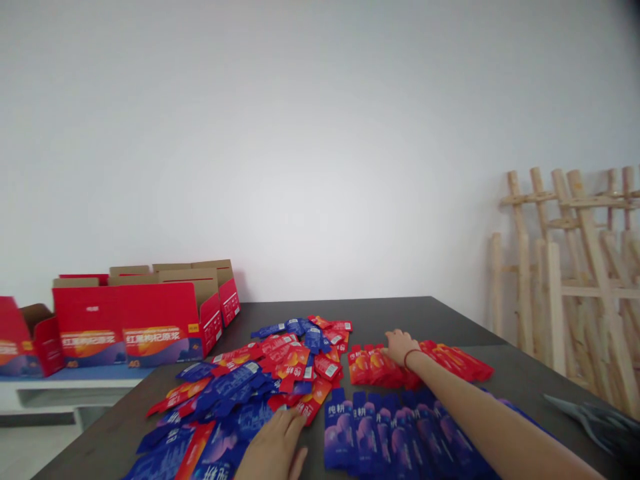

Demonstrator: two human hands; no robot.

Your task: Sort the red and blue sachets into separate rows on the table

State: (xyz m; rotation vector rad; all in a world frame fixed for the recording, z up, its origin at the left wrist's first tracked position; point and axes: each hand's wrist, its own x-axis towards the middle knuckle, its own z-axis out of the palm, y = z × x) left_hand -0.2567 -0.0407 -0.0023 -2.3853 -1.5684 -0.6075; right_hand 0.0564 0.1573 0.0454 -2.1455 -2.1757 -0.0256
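Observation:
My left hand lies with fingers extended at the lower right edge of a loose pile of sachets, touching blue sachets and close to a red sachet. My right hand reaches across to a row of overlapping red sachets; its fingers are loosely bent over the row's far edge, and no held sachet shows. In front of that row, under my right forearm, blue sachets lie side by side, overlapping. The forearm hides part of both rows.
Red cartons with raised flaps stand on a low white-and-blue shelf unit at left. Scissors with dark handles rest near the right edge of the dark table. Wooden frames lean against the wall at right.

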